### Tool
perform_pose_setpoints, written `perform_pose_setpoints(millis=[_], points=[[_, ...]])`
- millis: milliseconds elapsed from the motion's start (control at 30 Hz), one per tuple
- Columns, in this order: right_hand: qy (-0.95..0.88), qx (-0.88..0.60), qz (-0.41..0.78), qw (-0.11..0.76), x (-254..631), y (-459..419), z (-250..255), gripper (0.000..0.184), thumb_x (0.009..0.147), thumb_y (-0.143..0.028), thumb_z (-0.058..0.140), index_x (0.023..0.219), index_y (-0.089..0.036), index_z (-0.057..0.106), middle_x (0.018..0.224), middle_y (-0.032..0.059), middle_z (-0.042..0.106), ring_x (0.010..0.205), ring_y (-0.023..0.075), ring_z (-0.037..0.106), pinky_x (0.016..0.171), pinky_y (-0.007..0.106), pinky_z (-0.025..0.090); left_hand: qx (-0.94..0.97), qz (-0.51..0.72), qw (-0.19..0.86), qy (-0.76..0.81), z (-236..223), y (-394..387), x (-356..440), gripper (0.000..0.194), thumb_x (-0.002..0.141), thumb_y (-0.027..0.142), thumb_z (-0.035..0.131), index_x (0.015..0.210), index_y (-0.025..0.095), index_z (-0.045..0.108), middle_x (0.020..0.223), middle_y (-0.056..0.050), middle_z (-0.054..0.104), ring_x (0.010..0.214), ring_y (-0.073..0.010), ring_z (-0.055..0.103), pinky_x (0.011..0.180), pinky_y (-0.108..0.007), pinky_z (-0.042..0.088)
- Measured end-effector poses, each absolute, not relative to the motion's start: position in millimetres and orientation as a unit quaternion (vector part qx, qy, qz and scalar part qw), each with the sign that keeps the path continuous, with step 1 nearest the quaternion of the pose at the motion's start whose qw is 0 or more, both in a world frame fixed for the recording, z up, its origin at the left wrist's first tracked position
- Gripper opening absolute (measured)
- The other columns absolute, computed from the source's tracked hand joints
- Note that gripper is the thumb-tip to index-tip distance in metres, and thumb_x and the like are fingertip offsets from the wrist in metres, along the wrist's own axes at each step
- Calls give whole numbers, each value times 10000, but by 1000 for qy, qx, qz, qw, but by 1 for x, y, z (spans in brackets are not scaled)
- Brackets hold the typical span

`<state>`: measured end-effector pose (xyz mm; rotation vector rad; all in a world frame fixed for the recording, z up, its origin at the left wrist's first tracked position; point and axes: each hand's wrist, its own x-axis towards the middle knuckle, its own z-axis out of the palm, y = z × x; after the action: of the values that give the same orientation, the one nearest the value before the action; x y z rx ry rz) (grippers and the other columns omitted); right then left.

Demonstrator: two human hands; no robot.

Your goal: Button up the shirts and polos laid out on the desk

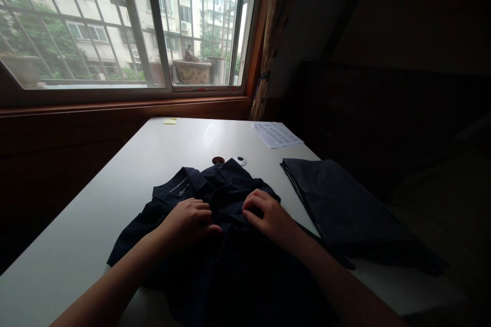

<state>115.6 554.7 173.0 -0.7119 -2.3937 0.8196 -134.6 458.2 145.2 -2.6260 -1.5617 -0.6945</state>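
Note:
A dark navy collared shirt [230, 276] lies spread and rumpled on the white table, its collar and inside label toward the window. On the left of the shirt's upper front is my left hand [192, 219], fingers curled onto the fabric and thumb pointing right. Across from it, my right hand [266, 214] pinches the cloth between thumb and fingertips near the front opening. The exact grip under the left fingers is partly hidden.
At the right edge of the white table [95, 214] rests a folded dark cloth [345, 204]. Printed papers [276, 134] and a yellow sticky note [170, 121] lie at the far edge. A cable hole [218, 160] and a small white round object [240, 161] sit beyond the collar. A barred window [169, 90] is behind.

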Motion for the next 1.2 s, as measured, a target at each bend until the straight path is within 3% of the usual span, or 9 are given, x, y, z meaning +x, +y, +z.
perform_pose_setpoints(millis=[200,333,500,667,767,933,1200], points=[[-924,-204,264,185,87,552,172,186,784,-296,732,964,-250,719,964,44,671,928,226,599,820,336,451,-880,-235,10,-413,136,457,-134,348,895,435,635,667,176,589,663,1,599,617,-127,557,661,-285,414],[-939,-187,260,128,70,557,163,113,775,-251,712,872,-236,767,859,38,695,823,201,621,728,300,435,-893,-220,10,-392,138,452,-131,289,922,385,606,714,184,622,682,-8,616,659,-141,591,712,-302,440],[-898,-208,368,124,62,570,164,155,819,-322,669,832,-203,769,801,30,718,734,175,634,643,265,427,-893,-201,12,-403,140,448,-128,253,936,355,580,752,189,633,703,-2,633,644,-136,604,733,-311,459],[-831,-267,468,139,71,575,158,249,818,-415,662,809,-187,761,713,8,690,679,166,600,605,258,400,-867,-213,71,-445,136,452,-128,351,966,369,522,679,172,558,644,4,572,503,-100,515,526,-256,367],[-789,-292,516,162,80,572,150,295,813,-457,663,811,-177,755,703,3,671,671,159,580,624,260,404,-832,-205,67,-511,133,454,-126,276,941,405,555,787,175,547,695,5,595,499,-106,530,470,-238,309],[-744,-299,576,162,90,566,143,292,800,-457,682,848,-177,750,750,11,676,705,166,588,672,271,428,-806,-167,25,-567,129,454,-119,231,862,324,647,1031,210,540,867,-5,668,625,-160,633,529,-239,371],[-725,-273,615,144,92,563,138,247,810,-424,685,808,-177,691,692,-20,605,639,120,518,613,232,380,-808,-161,69,-562,119,455,-113,117,902,216,558,1018,213,572,856,3,665,611,-164,592,572,-278,382]])
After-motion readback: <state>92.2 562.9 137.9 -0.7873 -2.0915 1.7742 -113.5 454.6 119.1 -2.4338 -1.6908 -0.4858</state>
